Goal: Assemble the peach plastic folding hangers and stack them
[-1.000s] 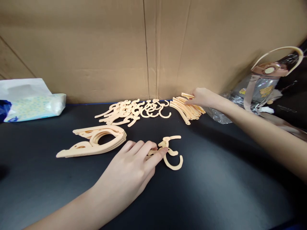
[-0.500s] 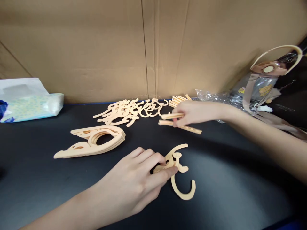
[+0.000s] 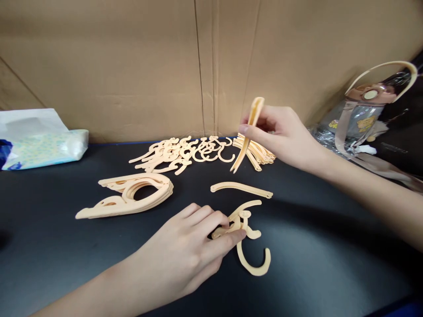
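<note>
The single view, worn at head height, looked forward and down from the near side of the table (image 3: 330,264), close over the pale hooked pieces (image 3: 170,154), facing the cardboard (image 3: 132,66) behind the far edge.

soft, diffuse light, with a pale sheen on the black tabletop (image 3: 310,277)
a soft-edged shadow falls below the right forearm (image 3: 370,193); the lower right sinks toward black, and wide-angle stretching pulls at the edges, while the left hand (image 3: 194,246) looks fairly crisp.
</note>
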`<state>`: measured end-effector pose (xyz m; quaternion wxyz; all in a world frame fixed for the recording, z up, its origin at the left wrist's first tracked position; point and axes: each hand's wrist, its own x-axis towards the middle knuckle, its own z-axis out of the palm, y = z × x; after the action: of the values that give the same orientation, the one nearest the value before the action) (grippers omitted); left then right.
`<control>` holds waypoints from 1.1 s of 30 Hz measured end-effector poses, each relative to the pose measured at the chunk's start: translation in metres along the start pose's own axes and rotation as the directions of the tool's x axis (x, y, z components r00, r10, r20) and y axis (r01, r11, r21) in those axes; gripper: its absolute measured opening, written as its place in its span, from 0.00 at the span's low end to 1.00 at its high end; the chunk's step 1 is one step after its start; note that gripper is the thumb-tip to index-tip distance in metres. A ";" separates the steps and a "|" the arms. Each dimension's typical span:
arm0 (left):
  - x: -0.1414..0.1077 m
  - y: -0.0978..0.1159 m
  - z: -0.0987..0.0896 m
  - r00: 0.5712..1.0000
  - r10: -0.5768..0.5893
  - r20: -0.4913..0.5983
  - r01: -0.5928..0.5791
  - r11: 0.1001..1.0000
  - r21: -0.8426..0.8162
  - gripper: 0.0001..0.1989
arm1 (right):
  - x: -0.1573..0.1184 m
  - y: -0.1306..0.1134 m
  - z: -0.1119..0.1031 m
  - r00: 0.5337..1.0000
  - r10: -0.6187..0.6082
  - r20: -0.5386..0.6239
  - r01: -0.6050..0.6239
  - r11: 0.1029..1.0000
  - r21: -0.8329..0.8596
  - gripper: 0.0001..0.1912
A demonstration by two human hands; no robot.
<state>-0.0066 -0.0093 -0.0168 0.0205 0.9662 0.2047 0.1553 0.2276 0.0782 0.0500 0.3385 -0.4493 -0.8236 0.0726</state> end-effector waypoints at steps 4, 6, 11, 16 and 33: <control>0.000 0.000 0.001 1.000 0.008 -0.030 -0.008 1.000 -0.013 0.19 | -0.028 0.017 0.005 0.980 0.187 0.064 -0.198 0.922 0.332 0.12; 0.000 0.000 0.001 0.999 0.004 -0.032 -0.005 1.000 -0.015 0.19 | -0.044 0.028 0.009 0.967 0.232 0.108 -0.255 0.909 0.329 0.12; 0.001 0.001 0.000 0.999 -0.012 -0.030 0.012 1.000 0.003 0.19 | -0.071 0.044 0.013 0.944 0.241 0.228 -0.286 0.939 0.191 0.12; 0.002 0.000 -0.001 0.999 -0.014 -0.034 0.015 0.999 0.036 0.18 | -0.075 0.035 0.014 0.953 0.131 0.275 -0.166 0.980 0.109 0.13; -0.002 -0.003 0.005 0.998 -0.052 -0.026 0.049 0.992 -0.120 0.18 | -0.082 0.027 0.028 0.965 -0.136 0.224 0.118 0.989 0.093 0.14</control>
<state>-0.0079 -0.0070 -0.0219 0.0794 0.9555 0.2196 0.1805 0.2590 0.0343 -0.0227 0.2624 -0.3704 -0.8808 0.1346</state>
